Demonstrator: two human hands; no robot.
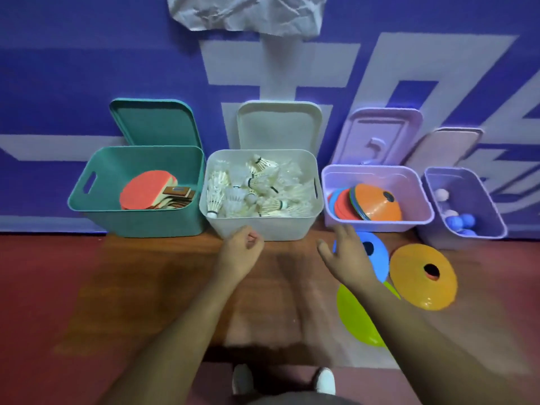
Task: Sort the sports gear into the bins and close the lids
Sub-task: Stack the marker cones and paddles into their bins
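Four open bins stand along the blue wall. The green bin (96, 182) holds red table tennis paddles (149, 190). Shuttlecocks (257, 188) fill the white bin (263, 226). A pink bin (377, 225) holds stacked disc cones (377, 203), and a purple bin (493, 211) holds blue and white balls (460, 220). On the floor lie a blue cone (377, 258), an orange cone (423, 276) and a lime cone (356, 317). My left hand (239, 252) hovers, loosely curled and empty, before the white bin. My right hand (346, 252), fingers spread, is over the blue cone.
Each bin's lid leans on the wall behind it: green lid (155, 124), white lid (279, 127), pink lid (380, 135), and a fourth lid (447, 147). Crumpled paper (248, 13) hangs high on the wall. My white shoes (324, 380) show at the bottom edge.
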